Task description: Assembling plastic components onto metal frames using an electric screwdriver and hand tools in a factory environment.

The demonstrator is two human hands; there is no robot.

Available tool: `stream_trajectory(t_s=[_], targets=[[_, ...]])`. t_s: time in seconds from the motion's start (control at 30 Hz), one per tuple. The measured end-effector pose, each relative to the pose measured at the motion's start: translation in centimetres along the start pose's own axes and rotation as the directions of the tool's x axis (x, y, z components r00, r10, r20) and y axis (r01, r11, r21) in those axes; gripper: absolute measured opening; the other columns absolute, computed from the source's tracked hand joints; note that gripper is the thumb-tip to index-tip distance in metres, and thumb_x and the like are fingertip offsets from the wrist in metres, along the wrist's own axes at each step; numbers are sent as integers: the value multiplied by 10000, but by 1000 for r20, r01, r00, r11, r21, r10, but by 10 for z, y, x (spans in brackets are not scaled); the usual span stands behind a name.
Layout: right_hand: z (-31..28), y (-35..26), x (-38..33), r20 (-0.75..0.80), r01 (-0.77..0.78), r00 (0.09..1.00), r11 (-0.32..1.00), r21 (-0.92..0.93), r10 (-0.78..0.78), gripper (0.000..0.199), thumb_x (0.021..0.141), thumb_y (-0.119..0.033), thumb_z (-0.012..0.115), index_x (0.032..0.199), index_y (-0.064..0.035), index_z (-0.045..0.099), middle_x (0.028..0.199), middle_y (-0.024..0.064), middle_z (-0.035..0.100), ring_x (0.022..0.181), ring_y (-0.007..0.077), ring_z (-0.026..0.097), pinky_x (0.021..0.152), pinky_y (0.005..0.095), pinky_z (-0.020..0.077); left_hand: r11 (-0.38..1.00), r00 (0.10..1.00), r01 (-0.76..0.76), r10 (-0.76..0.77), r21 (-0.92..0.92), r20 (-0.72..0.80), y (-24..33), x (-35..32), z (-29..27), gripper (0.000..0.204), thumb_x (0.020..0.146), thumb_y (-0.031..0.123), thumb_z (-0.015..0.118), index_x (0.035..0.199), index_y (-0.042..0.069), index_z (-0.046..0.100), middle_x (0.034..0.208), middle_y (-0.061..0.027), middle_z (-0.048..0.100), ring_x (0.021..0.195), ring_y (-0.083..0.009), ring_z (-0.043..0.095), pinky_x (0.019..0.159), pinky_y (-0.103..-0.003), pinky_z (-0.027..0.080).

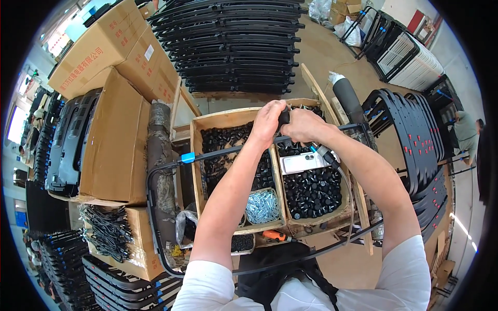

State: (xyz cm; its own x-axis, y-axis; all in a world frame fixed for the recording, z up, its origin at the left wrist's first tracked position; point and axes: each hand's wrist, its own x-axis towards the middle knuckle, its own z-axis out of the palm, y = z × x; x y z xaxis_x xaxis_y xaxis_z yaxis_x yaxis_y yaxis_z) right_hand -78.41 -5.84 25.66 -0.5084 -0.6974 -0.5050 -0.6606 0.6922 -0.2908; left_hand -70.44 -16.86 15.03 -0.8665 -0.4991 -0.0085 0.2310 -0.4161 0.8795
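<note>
My left hand (267, 123) and my right hand (306, 126) are close together over the far bar of a black tubular frame (218, 153). Both are closed, with a dark rounded piece (284, 118) showing between them. The fingers of my right hand wrap a black air tool; its hose fitting (326, 154) sticks out below the hand and a hose (354, 199) runs down from it. What exactly my left fingers grip is hidden. The frame carries a blue clip (188, 157) and lies across a divided wooden box (197, 173).
Black knobs (311, 194) fill the right compartment, with a white phone (300, 164) on top. Silver screws (262, 207) lie in a smaller tray. An orange tool (275, 236) is near me. Cartons (116, 46) stand left, stacked black frames (233, 46) beyond, curved black panels (410, 129) right.
</note>
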Motion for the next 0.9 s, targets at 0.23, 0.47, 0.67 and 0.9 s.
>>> stream_trajectory(t_s=[0.23,0.47,0.67,0.9], targets=[[-7,6,5,54,44,998,999,-13,-43,434,877,-389,621,823,17,767,693,137,745,730,286,762,782,420,601,1000,1000,-17,17,25,-11,-2,-8,1,288,1079,322,619,1106,44,690,1041,-24,650,998,-141,595,931,-313,482],[-9,19,24,123,136,982,988,76,-145,403,864,-342,634,709,20,718,628,127,705,565,257,716,647,409,587,1000,998,17,-16,10,-56,5,-8,6,283,1092,336,609,1084,61,673,1009,6,626,953,-109,536,888,-301,451],[-8,16,25,138,128,980,983,130,-146,384,846,-310,655,676,33,685,626,131,690,528,259,697,603,397,573,999,995,36,-35,11,-90,4,-8,5,270,1082,339,620,1079,74,670,1018,-2,628,973,-124,553,907,-312,456],[-3,17,30,203,70,973,977,202,-112,284,809,-234,677,709,31,688,701,128,717,568,243,707,611,377,573,999,996,32,-30,14,-84,-8,-6,-2,266,1067,345,638,1095,83,672,1050,-10,641,999,-140,582,929,-323,469]])
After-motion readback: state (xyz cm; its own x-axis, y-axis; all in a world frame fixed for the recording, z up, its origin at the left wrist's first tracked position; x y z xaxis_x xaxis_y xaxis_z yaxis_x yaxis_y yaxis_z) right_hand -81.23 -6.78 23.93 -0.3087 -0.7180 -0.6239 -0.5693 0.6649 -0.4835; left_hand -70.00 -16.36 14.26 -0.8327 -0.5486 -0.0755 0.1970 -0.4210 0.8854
